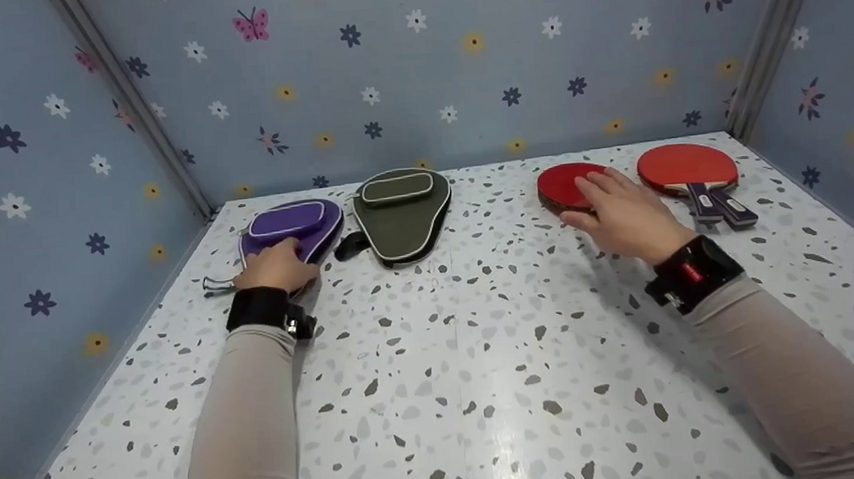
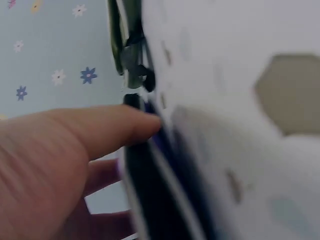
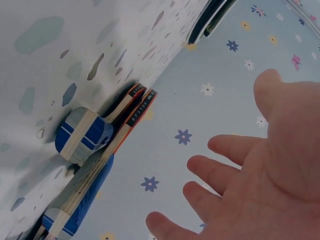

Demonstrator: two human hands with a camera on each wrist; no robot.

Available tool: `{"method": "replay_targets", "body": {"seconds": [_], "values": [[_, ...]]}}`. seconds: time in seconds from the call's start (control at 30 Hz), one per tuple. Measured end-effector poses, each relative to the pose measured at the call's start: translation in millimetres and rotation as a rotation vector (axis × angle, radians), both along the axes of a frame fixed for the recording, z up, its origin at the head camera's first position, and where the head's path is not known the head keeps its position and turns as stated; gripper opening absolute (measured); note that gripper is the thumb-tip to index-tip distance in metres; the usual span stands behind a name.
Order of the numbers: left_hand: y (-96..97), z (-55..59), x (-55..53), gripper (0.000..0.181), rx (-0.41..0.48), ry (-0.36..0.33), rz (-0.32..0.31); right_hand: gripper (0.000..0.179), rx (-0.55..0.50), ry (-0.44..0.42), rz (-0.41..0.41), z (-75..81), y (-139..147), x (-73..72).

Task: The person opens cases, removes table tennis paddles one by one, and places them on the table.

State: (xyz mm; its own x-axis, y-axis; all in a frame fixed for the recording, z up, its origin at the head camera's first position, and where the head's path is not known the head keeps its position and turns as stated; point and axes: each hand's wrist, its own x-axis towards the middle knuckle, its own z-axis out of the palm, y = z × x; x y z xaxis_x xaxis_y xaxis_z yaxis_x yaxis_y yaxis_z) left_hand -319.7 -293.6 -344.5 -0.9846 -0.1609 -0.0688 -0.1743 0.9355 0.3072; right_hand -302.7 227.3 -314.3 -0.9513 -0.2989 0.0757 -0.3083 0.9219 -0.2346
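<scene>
At the back left of the table lies a purple paddle case with white piping and a small front pocket. My left hand grips its narrow end; in the left wrist view the thumb presses the dark side edge. Above a pair of red table tennis paddles, my right hand hovers with fingers spread, holding nothing. It hides their handles in the head view. The right wrist view shows the stacked paddles edge-on, with a blue-and-wood handle, apart from the hand.
Right of the purple case lies an olive green paddle case with a black strap. Two stacked red paddles with dark handles lie at the back right. Flowered panels enclose the speckled table at the back and sides.
</scene>
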Motion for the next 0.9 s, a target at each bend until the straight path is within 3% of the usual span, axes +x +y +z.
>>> {"method": "replay_targets", "body": {"seconds": [0.23, 0.33, 0.43, 0.53, 0.9], "values": [[2.5, 35.5, 24.7, 0.081, -0.101, -0.024, -0.119, 0.088, -0.009, -0.008, 0.006, 5.1, 1, 1.9], [4.7, 42.9, 33.7, 0.079, -0.139, -0.066, -0.180, 0.087, -0.008, -0.004, 0.011, 5.5, 1, 2.6], [6.0, 41.3, 37.9, 0.074, -0.143, -0.091, -0.215, 0.087, -0.004, -0.007, 0.016, 4.7, 0, 2.6], [4.4, 34.7, 36.4, 0.071, -0.133, -0.067, -0.223, 0.087, 0.001, -0.010, 0.016, 4.5, 0, 2.4], [-6.6, 6.6, 17.1, 0.034, -0.141, 0.155, -0.161, 0.085, 0.007, 0.004, 0.022, 5.7, 0, 3.3]]}}
